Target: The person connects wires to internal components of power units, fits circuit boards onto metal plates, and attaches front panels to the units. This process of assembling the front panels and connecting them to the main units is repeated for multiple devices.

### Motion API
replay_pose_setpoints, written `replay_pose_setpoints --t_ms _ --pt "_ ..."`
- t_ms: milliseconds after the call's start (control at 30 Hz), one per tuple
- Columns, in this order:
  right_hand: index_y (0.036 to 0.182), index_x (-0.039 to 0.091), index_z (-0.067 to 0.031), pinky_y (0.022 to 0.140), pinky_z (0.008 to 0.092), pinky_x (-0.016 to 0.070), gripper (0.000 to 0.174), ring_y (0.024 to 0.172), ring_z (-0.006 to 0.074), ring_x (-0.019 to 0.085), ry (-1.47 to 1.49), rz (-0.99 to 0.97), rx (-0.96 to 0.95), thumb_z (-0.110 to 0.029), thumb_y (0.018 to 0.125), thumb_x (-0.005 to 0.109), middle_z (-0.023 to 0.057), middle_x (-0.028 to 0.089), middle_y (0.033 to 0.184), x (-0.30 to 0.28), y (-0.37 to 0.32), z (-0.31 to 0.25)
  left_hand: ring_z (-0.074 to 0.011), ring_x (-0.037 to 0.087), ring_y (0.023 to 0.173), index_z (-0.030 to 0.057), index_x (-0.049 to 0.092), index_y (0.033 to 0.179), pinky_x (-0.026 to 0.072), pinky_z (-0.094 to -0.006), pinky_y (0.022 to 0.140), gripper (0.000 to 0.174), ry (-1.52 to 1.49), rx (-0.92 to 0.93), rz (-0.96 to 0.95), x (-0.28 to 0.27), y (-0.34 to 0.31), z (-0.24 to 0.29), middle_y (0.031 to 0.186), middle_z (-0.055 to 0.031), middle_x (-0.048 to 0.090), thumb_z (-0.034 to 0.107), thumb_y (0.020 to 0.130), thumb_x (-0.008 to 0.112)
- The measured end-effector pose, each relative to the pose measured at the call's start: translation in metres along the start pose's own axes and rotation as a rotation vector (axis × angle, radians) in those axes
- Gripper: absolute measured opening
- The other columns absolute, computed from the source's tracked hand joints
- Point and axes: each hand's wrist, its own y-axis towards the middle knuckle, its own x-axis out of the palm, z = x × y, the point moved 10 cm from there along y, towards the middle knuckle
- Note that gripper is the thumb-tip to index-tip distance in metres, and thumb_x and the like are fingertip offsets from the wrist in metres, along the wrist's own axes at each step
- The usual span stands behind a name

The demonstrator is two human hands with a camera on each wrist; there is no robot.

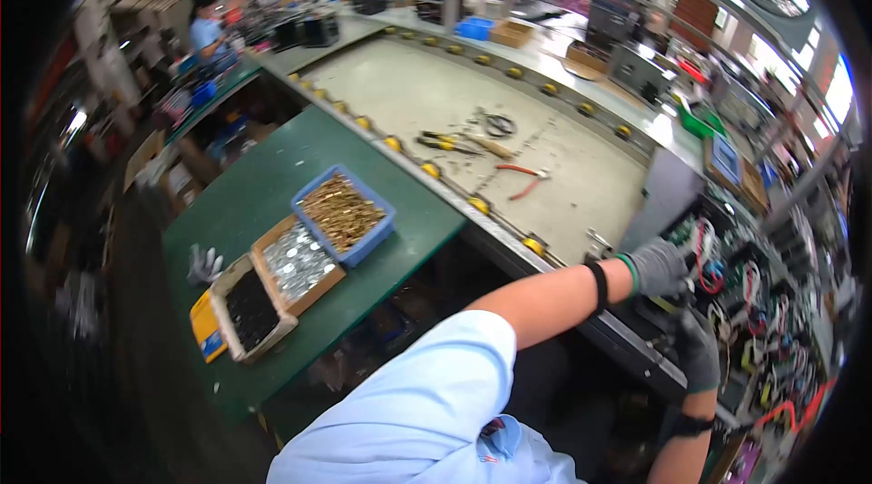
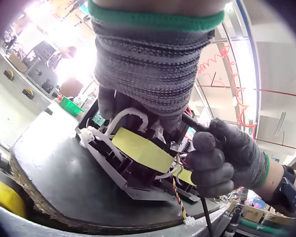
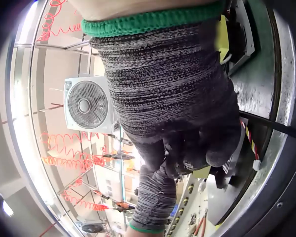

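An opened electronic unit with a yellow-wrapped block (image 2: 143, 148), a metal bracket (image 2: 138, 190) and white wires (image 2: 128, 116) sits on a dark board (image 2: 64, 173). My gloved left hand (image 1: 658, 268) grips it from above, its fingertips hidden among the parts in the left wrist view. Close beside it, my gloved right hand (image 2: 219, 160) has its fingers curled round a black rod-like handle (image 2: 193, 122) angled towards the unit. A black cord (image 2: 206, 217) hangs below that hand. A striped lead with a white plug (image 2: 188, 220) trails off the unit's near side.
Wired units (image 1: 772, 339) crowd the right side. Red-handled pliers (image 1: 522, 180) and yellow-handled tools (image 1: 445, 143) lie on the pale bench (image 1: 581, 202). On the green table (image 1: 272, 157) stand a blue bin (image 1: 361, 252) of brass parts and boxes of small parts; a loose glove (image 1: 204, 263) lies there.
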Motion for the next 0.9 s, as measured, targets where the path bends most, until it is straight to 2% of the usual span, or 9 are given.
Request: replay_pose_setpoints --t_ms 67,100,133,200,400,533,733,833,900 --pt "0.106 0.066 0.0026 0.061 0.0291 0.0524 0.045 0.07 0.0099 0.057 -0.101 -0.001 0.043 -0.038 0.089 0.073 0.0003 0.058 0.083 0.009 -0.002 -0.005 -0.0346 0.071 0.074 0.0105 0.075 0.083 0.0547 -0.0476 0.062 0.029 0.167 0.125 0.169 -0.012 -0.006 0.015 0.08 -0.0127 0.07 0.036 0.088 0.063" --pt "0.108 0.067 0.0005 0.061 0.0279 0.0515 0.042 0.07 0.0105 0.057 -0.35 0.006 -0.025 -0.037 0.09 0.074 0.0004 0.06 0.085 0.009 0.002 -0.013 -0.0347 0.071 0.073 0.0105 0.075 0.08 0.055 -0.046 0.059 0.025 0.17 0.151 0.069 -0.014 -0.005 0.021 0.078 -0.0124 0.068 0.033 0.085 0.064" --pt "0.104 0.07 0.0003 0.062 0.0292 0.0504 0.038 0.069 0.0111 0.057 -0.283 0.109 -0.015 -0.034 0.091 0.074 0.0029 0.062 0.081 0.019 -0.004 -0.019 -0.0337 0.071 0.073 0.0113 0.075 0.08 0.0559 -0.0474 0.062 0.027 0.152 0.123 -0.022 -0.007 0.0 0.018 0.08 -0.0141 0.069 0.035 0.087 0.063" --pt "0.093 0.07 0.0008 0.061 0.0335 0.0488 0.034 0.066 0.0127 0.057 -0.571 0.227 -0.375 -0.033 0.09 0.075 0.0072 0.062 0.074 0.02 0.005 -0.024 -0.0377 0.069 0.075 0.0101 0.072 0.081 0.0552 -0.0506 0.07 0.035 0.032 0.087 -0.019 0.009 0.005 0.002 0.075 -0.0171 0.067 0.04 0.094 0.059" --pt "0.083 0.069 -0.0019 0.062 0.0426 0.0466 0.028 0.066 0.0321 0.061 -0.924 0.429 -0.468 -0.028 0.088 0.076 0.0151 0.064 0.071 0.019 0.003 -0.018 -0.0398 0.068 0.081 0.0093 0.072 0.089 0.0534 -0.0518 0.076 0.039 -0.046 0.008 -0.072 0.01 0.007 -0.007 0.079 -0.0186 0.069 0.044 0.099 0.054" --pt "0.09 0.072 -0.0073 0.072 0.0461 0.0507 0.028 0.079 0.035 0.068 -1.191 0.498 -0.415 -0.035 0.091 0.07 0.0148 0.07 0.084 0.014 0.007 -0.006 -0.0385 0.069 0.079 0.0087 0.07 0.087 0.0536 -0.0506 0.074 0.039 -0.014 0.022 -0.056 0.01 0.004 -0.003 0.078 -0.0179 0.068 0.043 0.098 0.056" --pt "0.089 0.071 -0.0073 0.071 0.0465 0.0516 0.024 0.08 0.0355 0.067 -1.126 0.463 -0.409 -0.032 0.09 0.072 0.0149 0.069 0.083 0.02 0.011 -0.005 -0.0381 0.067 0.073 0.0097 0.066 0.081 0.0512 -0.0507 0.071 0.031 -0.054 0.124 0.146 -0.004 -0.006 -0.002 0.072 -0.0173 0.064 0.036 0.096 0.06" --pt "0.091 0.07 -0.0085 0.072 0.0481 0.0517 0.023 0.079 0.0355 0.067 -1.038 0.468 -0.596 -0.031 0.091 0.071 0.0141 0.069 0.083 0.033 0.028 -0.024 -0.0381 0.066 0.074 0.0084 0.067 0.083 0.0509 -0.0514 0.072 0.032 -0.014 0.086 0.058 -0.008 0.005 -0.026 0.074 -0.0174 0.065 0.036 0.097 0.059" --pt "0.096 0.075 -0.007 0.075 0.0458 0.0526 0.026 0.083 0.0351 0.07 -1.064 0.475 -0.535 -0.032 0.09 0.072 0.016 0.072 0.087 0.035 0.058 -0.034 -0.0389 0.067 0.081 0.0064 0.069 0.088 0.0521 -0.05 0.077 0.032 0.002 0.032 0.075 -0.015 0.017 -0.054 0.082 -0.0175 0.067 0.036 0.097 0.059"
